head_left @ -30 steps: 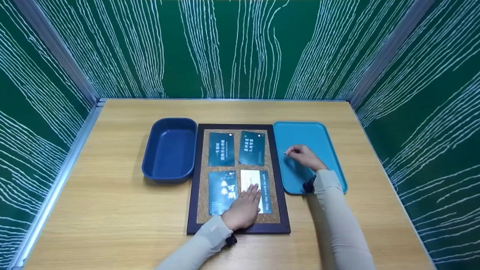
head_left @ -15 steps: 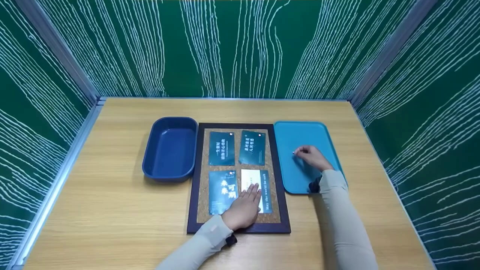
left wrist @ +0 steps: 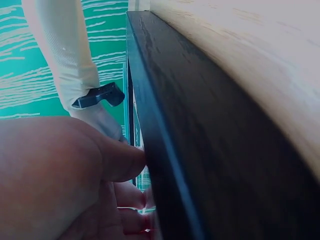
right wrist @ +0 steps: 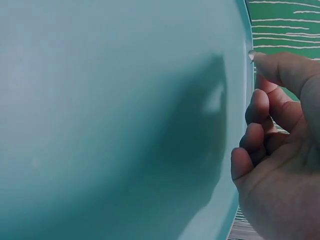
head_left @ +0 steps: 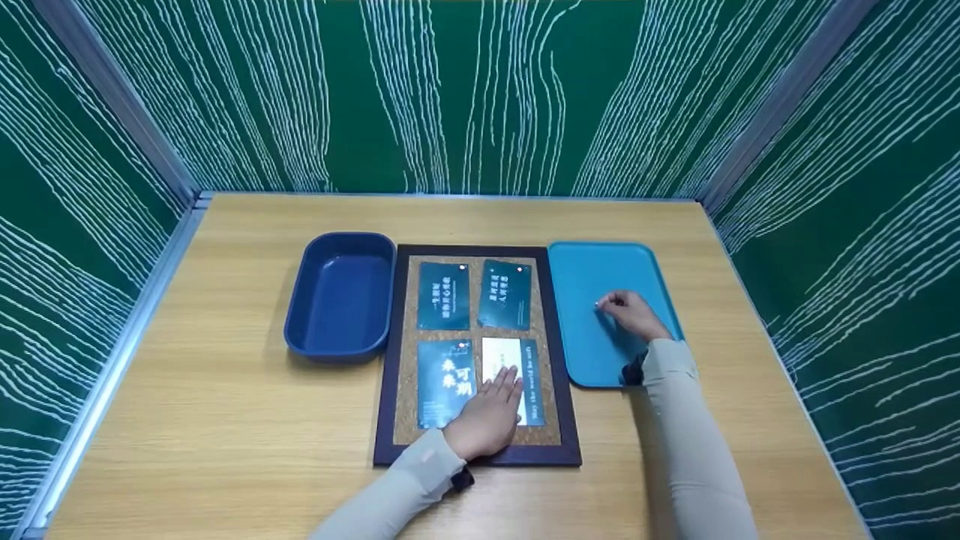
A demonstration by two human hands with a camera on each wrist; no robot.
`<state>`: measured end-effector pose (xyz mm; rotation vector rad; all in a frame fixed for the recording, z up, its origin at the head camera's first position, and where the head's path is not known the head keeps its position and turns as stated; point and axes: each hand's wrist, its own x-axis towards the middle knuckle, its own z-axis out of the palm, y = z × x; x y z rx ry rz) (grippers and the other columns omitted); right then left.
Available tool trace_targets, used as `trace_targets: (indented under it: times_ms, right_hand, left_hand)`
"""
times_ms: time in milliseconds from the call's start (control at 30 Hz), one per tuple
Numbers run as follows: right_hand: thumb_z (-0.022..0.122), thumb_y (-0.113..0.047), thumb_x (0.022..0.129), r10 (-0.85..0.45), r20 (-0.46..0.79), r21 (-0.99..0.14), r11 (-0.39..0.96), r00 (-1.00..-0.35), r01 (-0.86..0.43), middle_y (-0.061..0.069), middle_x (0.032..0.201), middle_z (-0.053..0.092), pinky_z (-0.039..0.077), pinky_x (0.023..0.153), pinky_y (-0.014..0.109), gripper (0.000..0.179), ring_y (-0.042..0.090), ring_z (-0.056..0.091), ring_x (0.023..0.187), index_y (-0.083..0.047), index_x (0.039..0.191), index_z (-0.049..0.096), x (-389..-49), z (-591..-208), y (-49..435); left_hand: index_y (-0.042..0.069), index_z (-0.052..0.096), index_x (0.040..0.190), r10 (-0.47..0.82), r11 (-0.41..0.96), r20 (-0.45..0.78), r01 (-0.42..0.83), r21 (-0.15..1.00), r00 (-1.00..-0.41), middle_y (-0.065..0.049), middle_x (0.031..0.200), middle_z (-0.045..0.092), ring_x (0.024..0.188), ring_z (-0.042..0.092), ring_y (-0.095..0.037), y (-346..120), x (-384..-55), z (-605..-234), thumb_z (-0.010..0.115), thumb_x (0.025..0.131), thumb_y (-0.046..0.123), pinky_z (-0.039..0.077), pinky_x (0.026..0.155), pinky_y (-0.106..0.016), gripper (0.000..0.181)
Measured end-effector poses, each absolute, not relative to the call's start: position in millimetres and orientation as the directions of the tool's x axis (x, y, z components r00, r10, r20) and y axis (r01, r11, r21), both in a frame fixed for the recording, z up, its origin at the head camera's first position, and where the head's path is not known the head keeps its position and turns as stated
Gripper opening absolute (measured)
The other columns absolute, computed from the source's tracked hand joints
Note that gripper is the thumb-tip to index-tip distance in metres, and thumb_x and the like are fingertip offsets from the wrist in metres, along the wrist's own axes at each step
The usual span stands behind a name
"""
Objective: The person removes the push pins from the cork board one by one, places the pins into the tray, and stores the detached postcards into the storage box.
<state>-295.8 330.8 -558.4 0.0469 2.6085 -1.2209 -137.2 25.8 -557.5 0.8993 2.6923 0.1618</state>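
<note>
Here, a white-and-green card [head_left: 531, 382] at the board's [head_left: 386, 397] near right corner is partly covered by the left hand [head_left: 484, 421], its fingers laid straight. Well apart, above the tray [head_left: 592, 266], a tiny shiny piece [right wrist: 251, 55] is pinched by the right hand [head_left: 630, 313]. Three other cards [head_left: 443, 296] are spread toward the board's remaining corners.
</note>
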Motion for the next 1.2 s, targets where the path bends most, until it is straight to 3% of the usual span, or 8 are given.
trace_targets:
  times_ms: [967, 1200]
  right_hand:
    - [0.045, -0.024, 0.101, 0.008, -0.279, -0.694, 0.690, -0.960, 0.207, 0.004, 0.087, 0.053, 0.040, 0.065, 0.028, 0.030, 0.016, 0.046, 0.074, 0.001, 0.109, 0.060, -293.7, -563.4, 337.6]
    - [0.045, -0.026, 0.101, 0.017, -0.281, -0.689, 0.692, -0.960, 0.214, 0.007, 0.092, 0.054, 0.041, 0.067, 0.028, 0.032, 0.017, 0.047, 0.078, 0.001, 0.111, 0.059, -292.5, -562.5, 338.1]
  left_hand:
    - [0.000, 0.028, 0.150, 0.606, 0.795, -0.225, 0.572, 0.200, -0.763, -0.018, 0.160, 0.018, 0.149, 0.017, -0.029, 25.6, -136.3, -555.8, 0.038, 0.103, 0.025, 0.025, 0.119, -0.040, 0.054]
    - [0.000, 0.027, 0.150, 0.607, 0.794, -0.226, 0.574, 0.198, -0.762, -0.018, 0.159, 0.017, 0.149, 0.016, -0.029, 25.7, -136.2, -553.8, 0.038, 0.103, 0.025, 0.024, 0.119, -0.040, 0.055]
